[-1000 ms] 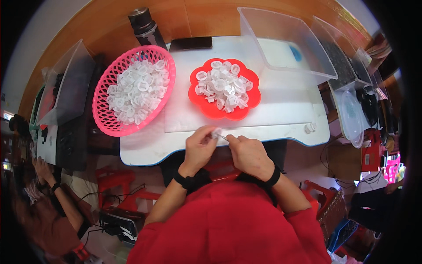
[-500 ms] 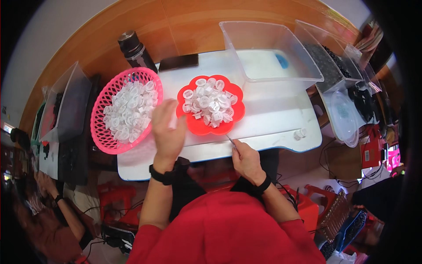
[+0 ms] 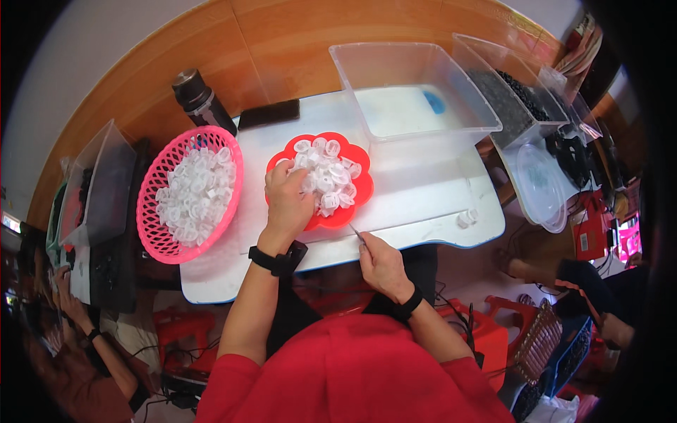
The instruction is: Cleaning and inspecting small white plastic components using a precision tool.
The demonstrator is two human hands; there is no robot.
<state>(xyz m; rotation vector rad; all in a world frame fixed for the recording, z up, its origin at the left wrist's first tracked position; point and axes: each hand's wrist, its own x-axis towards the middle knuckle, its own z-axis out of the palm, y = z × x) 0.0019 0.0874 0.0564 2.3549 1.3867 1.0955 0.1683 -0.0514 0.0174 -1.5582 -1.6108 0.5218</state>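
My left hand (image 3: 288, 201) reaches over the left side of a red flower-shaped plate (image 3: 362, 187). Its fingers curve down, thumb and forefinger apart, touching the heaped small white plastic pieces (image 3: 328, 175); the fingertips are partly hidden among them. In my right hand (image 3: 386, 268), below the plate at the table's front edge, the fingers are closed on a slim pointed metal tool (image 3: 357, 232). Its tip points up and left toward the plate's rim. Left of the plate, a pink lattice basket (image 3: 143, 201) holds many more white pieces (image 3: 194, 194).
Behind the basket stand a dark thermos bottle (image 3: 201, 102) and a flat dark phone-like slab (image 3: 269, 113). A clear plastic bin (image 3: 416, 134) sits at the back right. One or more white pieces (image 3: 467, 218) lie near the right corner of the white table (image 3: 416, 190). Other people sit on both sides.
My left hand has moved from between the basket and plate onto the white pieces in the plate. My right hand still holds the metal tool near the plate's front. The view has shifted slightly.
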